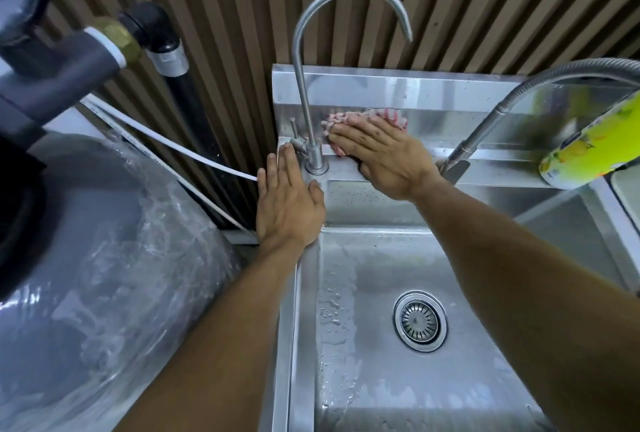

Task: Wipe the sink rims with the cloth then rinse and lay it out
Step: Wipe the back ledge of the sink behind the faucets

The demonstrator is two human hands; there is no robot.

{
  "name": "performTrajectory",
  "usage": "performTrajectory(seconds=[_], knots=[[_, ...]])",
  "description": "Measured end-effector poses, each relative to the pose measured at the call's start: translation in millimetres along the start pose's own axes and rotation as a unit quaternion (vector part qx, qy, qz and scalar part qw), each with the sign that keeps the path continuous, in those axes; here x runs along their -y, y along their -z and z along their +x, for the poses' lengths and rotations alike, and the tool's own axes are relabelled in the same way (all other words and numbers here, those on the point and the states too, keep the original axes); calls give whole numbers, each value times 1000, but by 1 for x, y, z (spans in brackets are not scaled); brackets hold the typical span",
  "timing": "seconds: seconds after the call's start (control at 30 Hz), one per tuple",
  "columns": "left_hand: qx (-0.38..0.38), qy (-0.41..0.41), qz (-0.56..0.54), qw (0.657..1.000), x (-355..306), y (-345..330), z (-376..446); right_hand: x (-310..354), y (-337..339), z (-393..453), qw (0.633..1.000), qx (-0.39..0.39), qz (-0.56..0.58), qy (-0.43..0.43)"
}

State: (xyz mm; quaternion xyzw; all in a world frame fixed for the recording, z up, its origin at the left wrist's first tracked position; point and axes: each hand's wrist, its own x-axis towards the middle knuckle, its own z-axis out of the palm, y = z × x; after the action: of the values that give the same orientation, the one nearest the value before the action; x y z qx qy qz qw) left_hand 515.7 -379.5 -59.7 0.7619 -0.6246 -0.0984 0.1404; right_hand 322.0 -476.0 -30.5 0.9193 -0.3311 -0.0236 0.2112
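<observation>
Your right hand point(384, 158) presses the pink cloth point(363, 118) flat-fingered against the sink's point(485, 168) far rim, gripping nothing. Your left hand point(289, 203) lies open on the left rim, beside the gooseneck tap point(304, 85).

**Both hands flat, arms extended**

I see the left hand point(289, 199) left of frame centre, palm down, fingers straight and close together, pointing toward the top of the frame, thumb out to the right. Its bare forearm runs down to the bottom edge. The right hand point(384, 158) lies higher, just right of centre, also flat, fingers straight and angled to the upper left. Its forearm crosses to the lower right corner. The hands are near, not touching.
</observation>
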Motion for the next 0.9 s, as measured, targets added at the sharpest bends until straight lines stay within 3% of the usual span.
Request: performTrajectory(seconds=[0.07, 0.17, 0.33, 0.4, 0.47, 0.57, 0.67, 0.7, 0.8, 0.9], knots=[[1, 0, 8, 1000, -1, 0, -1, -2, 3, -6, 999, -27, -3, -41], [-3, -4, 13, 1000, -2, -2, 0, -10, 26, 43, 996, -86, -13, -25], [-11, -7, 15, 1000, 1, -2, 0, -5, 40, 100, 987, -80, -93, 101], [-10, -8, 10, 1000, 0, -2, 1, -4, 26, 78, 993, -102, -56, 19], [-6, -7, 9, 1000, 0, -2, 0, 7, 6, 41, 977, -143, 43, -152], [-1, -5, 19, 1000, 0, -4, 2, 30, -6, 11, 885, -172, 189, -388], [-2, -4, 13, 1000, 1, -4, 2, 60, 9, 26, 752, -193, 331, -536], [-2, -5, 8, 1000, 1, -4, 2, 71, 12, 29, 727, -185, 349, -562], [-6, -10, -5, 1000, 1, -2, 0, 95, 3, 31, 734, -131, 324, -582], [-10, -8, -12, 1000, 1, -1, 2, 78, -3, 36, 731, -110, 281, -611]])
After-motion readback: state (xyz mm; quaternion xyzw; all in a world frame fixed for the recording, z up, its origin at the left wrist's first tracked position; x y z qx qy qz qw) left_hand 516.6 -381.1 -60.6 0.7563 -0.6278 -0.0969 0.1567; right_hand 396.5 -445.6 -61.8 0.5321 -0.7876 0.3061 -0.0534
